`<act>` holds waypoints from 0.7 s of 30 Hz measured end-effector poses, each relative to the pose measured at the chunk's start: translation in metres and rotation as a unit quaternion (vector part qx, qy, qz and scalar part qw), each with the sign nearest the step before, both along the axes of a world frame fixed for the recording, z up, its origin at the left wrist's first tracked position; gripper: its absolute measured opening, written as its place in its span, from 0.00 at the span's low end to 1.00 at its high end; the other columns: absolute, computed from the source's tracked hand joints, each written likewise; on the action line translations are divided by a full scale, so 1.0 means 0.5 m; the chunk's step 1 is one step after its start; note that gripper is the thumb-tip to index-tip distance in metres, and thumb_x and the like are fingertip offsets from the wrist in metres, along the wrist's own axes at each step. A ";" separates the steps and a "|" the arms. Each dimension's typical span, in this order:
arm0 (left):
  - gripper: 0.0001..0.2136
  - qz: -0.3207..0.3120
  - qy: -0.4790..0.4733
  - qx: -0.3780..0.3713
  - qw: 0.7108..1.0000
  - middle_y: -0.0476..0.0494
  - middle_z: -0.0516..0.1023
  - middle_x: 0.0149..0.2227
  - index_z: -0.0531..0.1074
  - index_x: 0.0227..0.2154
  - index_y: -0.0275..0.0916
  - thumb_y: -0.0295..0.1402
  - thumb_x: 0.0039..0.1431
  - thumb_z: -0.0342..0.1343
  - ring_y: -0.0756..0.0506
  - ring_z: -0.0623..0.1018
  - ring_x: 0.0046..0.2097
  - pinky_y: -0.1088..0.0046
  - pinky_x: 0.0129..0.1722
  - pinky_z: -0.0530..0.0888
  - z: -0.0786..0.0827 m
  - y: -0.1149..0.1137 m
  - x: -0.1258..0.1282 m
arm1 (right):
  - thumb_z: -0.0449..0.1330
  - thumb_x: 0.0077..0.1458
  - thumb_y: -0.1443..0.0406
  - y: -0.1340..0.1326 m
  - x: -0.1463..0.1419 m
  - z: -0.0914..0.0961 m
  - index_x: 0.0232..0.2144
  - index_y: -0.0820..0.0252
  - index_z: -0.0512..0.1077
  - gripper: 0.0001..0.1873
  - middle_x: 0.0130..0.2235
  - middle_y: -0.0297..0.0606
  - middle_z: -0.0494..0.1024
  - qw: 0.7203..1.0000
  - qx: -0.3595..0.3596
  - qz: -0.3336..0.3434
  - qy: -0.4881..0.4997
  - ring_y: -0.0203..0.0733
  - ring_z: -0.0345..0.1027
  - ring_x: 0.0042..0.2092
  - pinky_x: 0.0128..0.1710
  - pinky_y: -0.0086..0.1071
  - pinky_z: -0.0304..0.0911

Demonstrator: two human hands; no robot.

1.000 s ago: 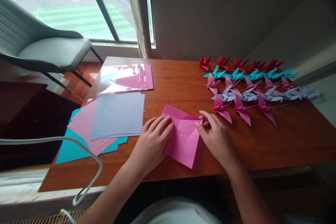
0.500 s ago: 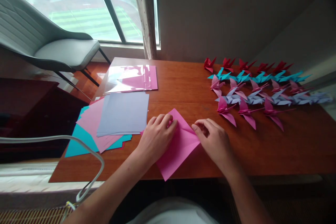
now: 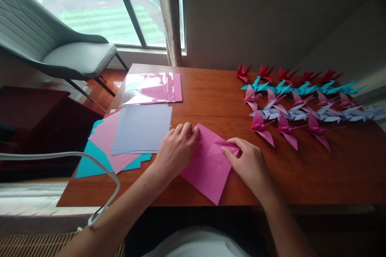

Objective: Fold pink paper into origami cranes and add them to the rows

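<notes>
A pink square of paper (image 3: 208, 164) with creases lies like a diamond at the front of the wooden table (image 3: 211, 96). My left hand (image 3: 176, 150) has its fingers curled over the paper's left corner. My right hand (image 3: 249, 162) pinches the right corner, which is lifted and folded inward toward the middle. Both hands rest on the sheet.
A stack of lilac, pink and teal sheets (image 3: 132, 136) lies left of the hands, with a clear packet of pink paper (image 3: 153, 87) behind it. Rows of folded cranes (image 3: 298, 100) in red, teal, pink and lilac fill the right side. A grey chair (image 3: 60, 52) stands by the window.
The sheet was folded nearly in half half a second ago and now lies open again. My right hand now pinches its right corner inward; my left hand stays at the left corner.
</notes>
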State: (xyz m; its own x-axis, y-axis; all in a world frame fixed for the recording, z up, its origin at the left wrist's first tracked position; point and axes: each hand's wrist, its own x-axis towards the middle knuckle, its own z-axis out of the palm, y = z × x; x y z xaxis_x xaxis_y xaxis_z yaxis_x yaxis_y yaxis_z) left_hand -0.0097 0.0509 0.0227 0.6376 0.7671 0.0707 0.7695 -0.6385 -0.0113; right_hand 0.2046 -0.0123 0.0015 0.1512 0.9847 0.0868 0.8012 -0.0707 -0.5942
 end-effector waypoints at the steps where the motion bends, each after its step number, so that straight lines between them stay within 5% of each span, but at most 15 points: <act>1: 0.17 0.003 0.004 0.004 1.000 0.35 0.73 0.44 0.68 0.56 0.35 0.36 0.70 0.47 0.37 0.71 0.44 0.61 0.40 0.70 0.000 0.002 -0.001 | 0.63 0.57 0.59 0.000 0.001 0.001 0.35 0.54 0.76 0.06 0.38 0.39 0.83 1.000 0.005 -0.001 0.003 0.51 0.77 0.38 0.40 0.41 0.67; 8: 0.22 0.001 0.019 0.013 1.000 0.33 0.72 0.47 0.63 0.62 0.33 0.37 0.70 0.45 0.36 0.70 0.45 0.59 0.38 0.69 -0.004 0.004 0.001 | 0.61 0.60 0.63 -0.010 -0.014 0.018 0.32 0.55 0.72 0.04 0.31 0.37 0.78 0.994 0.089 0.026 0.066 0.44 0.73 0.32 0.34 0.35 0.67; 11: 0.22 0.001 0.026 0.015 1.000 0.33 0.72 0.48 0.63 0.62 0.34 0.38 0.70 0.44 0.36 0.70 0.46 0.59 0.37 0.69 -0.004 0.003 0.001 | 0.59 0.62 0.65 -0.012 -0.023 0.015 0.38 0.55 0.74 0.03 0.37 0.40 0.79 0.988 0.135 0.052 0.058 0.46 0.75 0.40 0.42 0.38 0.70; 16: 0.22 0.003 0.040 0.013 0.999 0.34 0.71 0.49 0.62 0.63 0.33 0.37 0.71 0.43 0.37 0.70 0.46 0.60 0.37 0.69 -0.003 0.002 0.002 | 0.58 0.62 0.72 -0.014 -0.020 -0.018 0.52 0.58 0.74 0.16 0.47 0.43 0.82 0.963 0.234 0.134 -0.014 0.47 0.75 0.49 0.53 0.42 0.70; 21: 0.22 0.006 0.044 0.014 0.999 0.34 0.71 0.49 0.61 0.63 0.33 0.37 0.71 0.42 0.37 0.70 0.47 0.60 0.38 0.69 -0.003 0.001 0.002 | 0.57 0.61 0.76 -0.027 -0.003 -0.038 0.60 0.62 0.69 0.25 0.56 0.46 0.78 0.946 0.220 0.213 -0.106 0.51 0.71 0.57 0.58 0.46 0.68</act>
State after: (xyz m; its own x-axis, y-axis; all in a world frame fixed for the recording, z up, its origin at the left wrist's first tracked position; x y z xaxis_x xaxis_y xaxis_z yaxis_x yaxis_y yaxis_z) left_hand -0.0085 0.0512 0.0210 0.6336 0.7728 0.0365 0.7718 -0.6282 -0.0981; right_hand 0.2028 -0.0257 -0.0176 -0.3173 0.8146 0.4856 0.8066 0.5011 -0.3136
